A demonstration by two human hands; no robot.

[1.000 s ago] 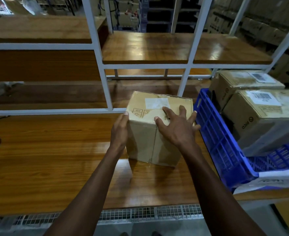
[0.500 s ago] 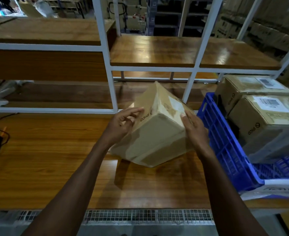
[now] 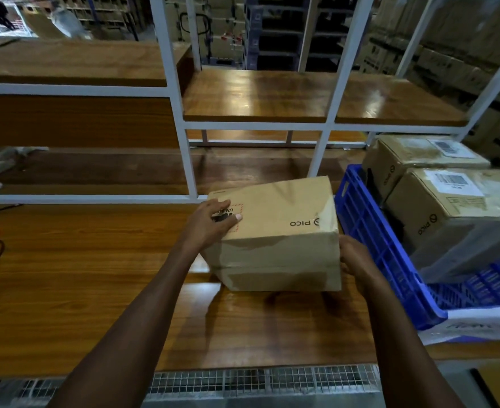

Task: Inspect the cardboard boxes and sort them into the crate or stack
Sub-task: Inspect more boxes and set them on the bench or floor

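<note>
Cardboard box (image 3: 275, 231) tilted between both grips, left hand (image 3: 210, 223) and right hand (image 3: 356, 260) clasping its ends

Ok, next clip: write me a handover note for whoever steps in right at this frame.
Left hand: grips the box in hand at its upper left corner.
Right hand: holds its lower right edge.
That box is tilted over the wooden bench, PICO print upside down, beside the blue crate.
Done: two boxes sit in the crate.
Left: finish inspecting this box, then put it in the crate or on a stack.
</note>
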